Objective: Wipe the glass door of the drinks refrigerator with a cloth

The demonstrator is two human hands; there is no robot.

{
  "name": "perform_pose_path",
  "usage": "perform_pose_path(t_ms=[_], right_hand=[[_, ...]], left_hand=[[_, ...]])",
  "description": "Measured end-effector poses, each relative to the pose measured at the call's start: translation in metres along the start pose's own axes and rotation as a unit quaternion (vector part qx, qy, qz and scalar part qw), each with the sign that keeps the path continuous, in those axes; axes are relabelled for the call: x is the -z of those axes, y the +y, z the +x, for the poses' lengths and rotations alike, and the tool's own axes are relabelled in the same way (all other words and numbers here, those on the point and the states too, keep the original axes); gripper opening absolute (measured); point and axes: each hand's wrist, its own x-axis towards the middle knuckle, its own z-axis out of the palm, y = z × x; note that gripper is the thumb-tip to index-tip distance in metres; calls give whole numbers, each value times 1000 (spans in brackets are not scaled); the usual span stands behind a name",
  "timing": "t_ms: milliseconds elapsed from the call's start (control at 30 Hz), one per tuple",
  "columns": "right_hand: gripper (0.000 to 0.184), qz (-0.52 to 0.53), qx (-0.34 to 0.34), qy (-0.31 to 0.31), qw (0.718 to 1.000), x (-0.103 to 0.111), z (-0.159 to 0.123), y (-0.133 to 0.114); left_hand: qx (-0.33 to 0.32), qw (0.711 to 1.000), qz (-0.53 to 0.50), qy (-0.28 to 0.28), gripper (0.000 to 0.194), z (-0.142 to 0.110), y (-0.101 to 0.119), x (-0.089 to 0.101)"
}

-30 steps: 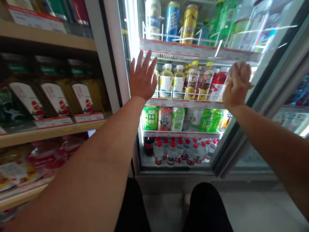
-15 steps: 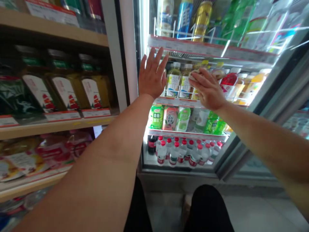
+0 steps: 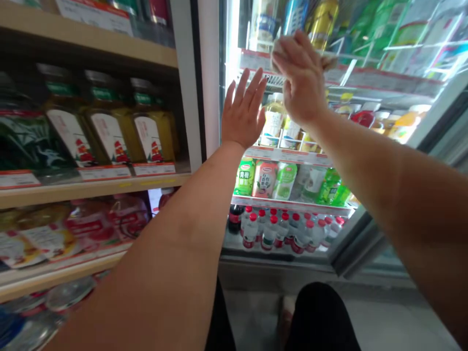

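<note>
My left hand (image 3: pixel 242 117) is spread, palm forward and fingers up, in front of the lit drinks fridge (image 3: pixel 226 253); it appears to lie flat against the glass. Up and to its right, my right hand (image 3: pixel 302 80) presses a pale cloth (image 3: pixel 328 62), whose edges show on both sides of the fingers. The cloth overlaps the red-edged upper shelf strip (image 3: pixel 380 78). Beyond the hands stand a gold can (image 3: pixel 323 24), a blue can (image 3: pixel 295 17) and bottles of tea (image 3: pixel 272 122). My right forearm hides part of the middle shelf.
On the left, wooden shelves (image 3: pixel 91 187) carry amber bottles (image 3: pixel 109 126) and pink bottles (image 3: pixel 91 222). Green and pink cartons (image 3: pixel 265 179) and red-capped water bottles (image 3: pixel 270 234) fill the lower fridge. A grey door frame (image 3: pixel 354 243) slants at right. My knees (image 3: pixel 323 312) show below.
My right hand has moved up with the cloth, from the middle shelf's bottles to the upper shelf strip. My left hand stays spread at the same place; the whole view has shifted slightly.
</note>
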Motion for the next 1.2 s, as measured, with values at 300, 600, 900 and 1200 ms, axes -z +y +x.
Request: perform_pose_path(t_ms=[300,600,900,1200], right_hand=[[48,-40,35,-40,998,5,25,-15],[50,-25,-10,-2,1000,5,-27,22],[54,15,26,-34,999,-5,-35,-4],[63,116,92,4,989,-15,-55,15]], left_hand=[[0,1000,-22,-4,72,-1,0,0],[-8,1000,-4,4,70,-1,0,2],[-23,998,14,56,73,-4,-5,-7],[-68,997,31,27,56,-6,-17,-7]])
